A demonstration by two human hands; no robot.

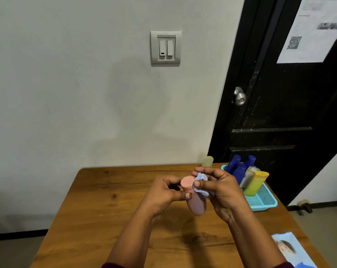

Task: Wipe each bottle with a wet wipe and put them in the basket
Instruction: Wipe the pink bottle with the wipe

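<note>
Above wooden table (98, 209) by black door (280, 113), left hand (163, 194) holds pink bottle (196, 205), right hand (224, 192) pinches wipe (201, 179).

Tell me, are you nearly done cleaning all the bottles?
Nearly. The blue bottles, a grey bottle and a yellow bottle already stand in the basket. The left hand holds the pink bottle while the right hand rubs it with the wet wipe. One pale yellow bottle behind the hands seems to be outside the basket, waiting for its wipe.
</note>
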